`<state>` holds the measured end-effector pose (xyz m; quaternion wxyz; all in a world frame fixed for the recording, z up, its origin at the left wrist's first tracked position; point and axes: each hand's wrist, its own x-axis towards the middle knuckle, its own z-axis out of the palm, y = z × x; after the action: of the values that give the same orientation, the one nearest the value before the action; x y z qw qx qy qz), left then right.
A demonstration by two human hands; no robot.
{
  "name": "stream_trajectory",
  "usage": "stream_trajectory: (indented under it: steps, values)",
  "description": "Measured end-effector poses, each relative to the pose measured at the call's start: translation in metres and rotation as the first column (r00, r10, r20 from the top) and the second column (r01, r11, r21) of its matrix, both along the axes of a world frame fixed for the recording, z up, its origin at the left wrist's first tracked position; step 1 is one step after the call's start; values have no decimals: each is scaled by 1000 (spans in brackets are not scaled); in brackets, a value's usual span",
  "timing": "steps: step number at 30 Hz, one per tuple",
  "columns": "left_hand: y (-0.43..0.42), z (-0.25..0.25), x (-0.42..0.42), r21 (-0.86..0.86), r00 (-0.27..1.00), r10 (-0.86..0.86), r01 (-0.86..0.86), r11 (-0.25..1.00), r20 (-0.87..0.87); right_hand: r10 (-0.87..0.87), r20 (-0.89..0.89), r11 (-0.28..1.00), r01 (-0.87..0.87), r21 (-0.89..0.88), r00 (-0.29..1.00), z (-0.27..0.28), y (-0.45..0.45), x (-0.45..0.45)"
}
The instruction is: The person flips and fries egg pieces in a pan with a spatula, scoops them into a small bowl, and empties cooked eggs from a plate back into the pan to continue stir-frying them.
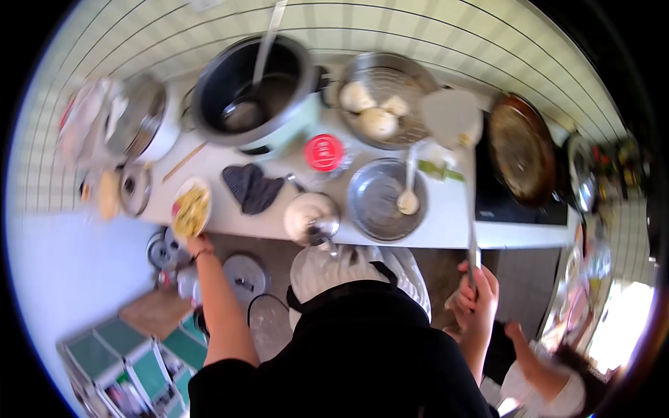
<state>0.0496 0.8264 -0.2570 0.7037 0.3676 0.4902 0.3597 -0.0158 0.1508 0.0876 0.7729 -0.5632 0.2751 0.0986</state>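
Observation:
My left hand (200, 245) grips the near edge of a white oval plate (206, 213) over the counter's left part. Yellow food with a reddish bit at one side (191, 210) fills the plate. At the right, my right hand (477, 296) is closed round the long handle of a spatula (451, 118). Its broad pale blade is raised between a steel pan and a brown frying pan (520, 148). Left of the spatula handle, a metal basin (362, 198) holds a light-coloured spoon (408, 202).
A deep cooker pot (202, 104) with a ladle stands at the back. The steel pan (412, 73) beside it contains pale buns. A dark cloth (254, 191), a red-lidded container (325, 152) and a glass lid (311, 217) lie nearer. Another person (543, 380) is at lower right.

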Motion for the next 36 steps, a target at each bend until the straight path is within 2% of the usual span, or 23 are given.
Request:
stream_trajectory:
  steps: [1, 2, 3, 4, 6, 7, 9, 11, 13, 15, 17, 18, 19, 21, 22, 28, 33, 34, 36]
  values:
    - [-9, 12, -1, 9, 999, 11, -11, 1000, 31, -4, 5, 1000, 4, -5, 1000, -3, -1, -1]
    - [-9, 15, -3, 107, 1000, 23, -22, 994, 0, -14, 9, 1000, 14, -11, 1000, -5, -1, -1]
    - [-27, 41, -1, 154, 993, 88, -74, 985, -83, -23, 8, 1000, 23, -4, 1000, -3, 1, 0]
    - [-30, 53, -6, 192, 992, 78, -58, 980, -95, -44, 12, 999, 44, -3, 999, -2, 4, 1]
    - [-41, 98, -13, 206, 996, 42, -25, 978, -78, 45, 42, 998, -43, -49, 998, -11, -4, 1]
    - [-38, 114, -20, 322, 994, -24, 56, 945, -103, 51, 47, 997, -49, -54, 998, -10, -4, 2]
    - [-34, 144, -35, 523, 971, -153, 230, 821, -187, 59, 46, 995, -55, -85, 997, -9, -3, 6]
    - [-50, 199, -40, 796, 905, -123, 418, 438, -407, 47, 44, 995, -42, -94, 998, -11, -3, 10]
    - [-70, 253, -36, 788, 872, -202, 489, 375, -445, 45, 59, 997, -40, -73, 997, -15, -3, 13]
    - [-92, 293, -26, 566, 871, -427, 484, 667, -242, 50, 90, 998, -48, -32, 995, -17, -5, 16]
    - [-114, 313, -11, 496, 820, -546, 552, 671, -172, 48, 108, 999, -47, -17, 993, -19, -10, 15]
    - [-122, 319, -3, 460, 785, -605, 590, 664, -133, 42, 117, 999, -41, -10, 992, -21, -13, 12]
    - [-132, 327, 7, 592, 675, -620, 707, 388, -400, 31, 117, 999, -32, 3, 993, -23, -17, 9]
    - [-187, 347, 34, 382, 645, -761, 721, 578, -66, -2, 124, 1000, -2, 28, 992, -25, -27, 0]
    - [-213, 356, 47, 245, 620, -776, 740, 627, 112, -18, 121, 999, 13, 37, 992, -25, -34, -7]
    - [-355, 362, 110, 189, 258, -954, 940, 284, 152, -162, 68, 984, 156, 89, 984, -25, -92, -50]
    - [-518, 355, 145, 148, 7, -990, 989, 27, 138, -298, 63, 951, 290, 111, 953, -22, -179, -86]
    - [-527, 346, 162, 130, -18, -992, 991, -1, 127, -331, 40, 939, 325, 113, 943, -21, -174, -83]
    - [-590, 334, 176, 123, -51, -994, 992, -40, 95, -320, 54, 945, 315, 85, 946, -24, -219, -101]
